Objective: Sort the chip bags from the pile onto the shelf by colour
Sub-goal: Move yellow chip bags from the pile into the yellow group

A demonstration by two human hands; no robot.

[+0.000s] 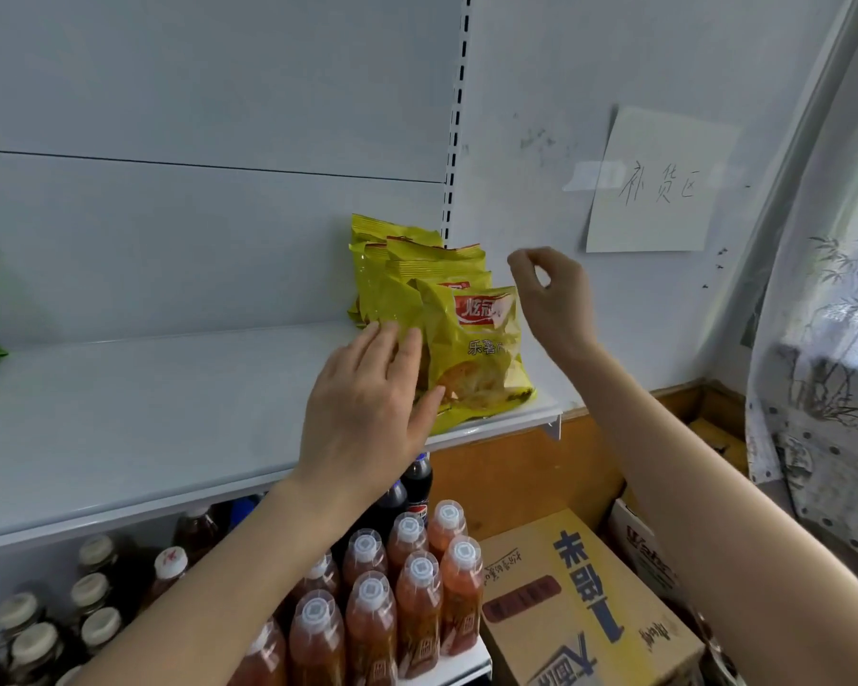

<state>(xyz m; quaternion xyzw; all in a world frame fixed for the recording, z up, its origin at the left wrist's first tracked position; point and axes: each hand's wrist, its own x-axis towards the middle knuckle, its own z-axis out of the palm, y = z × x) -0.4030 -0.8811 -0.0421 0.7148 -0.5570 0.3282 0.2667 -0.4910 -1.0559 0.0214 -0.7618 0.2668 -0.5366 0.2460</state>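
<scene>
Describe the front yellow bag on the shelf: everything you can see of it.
The front yellow bag is glossy, crinkled film, puffed, with a red logo panel, Chinese characters below it and a chip picture near the bottom. It stands upright at the right end of the shelf, near the front edge, ahead of the other yellow bags in its row. The left hand touches its left side with straight fingers; the right hand is raised off its top-right corner, apart.
</scene>
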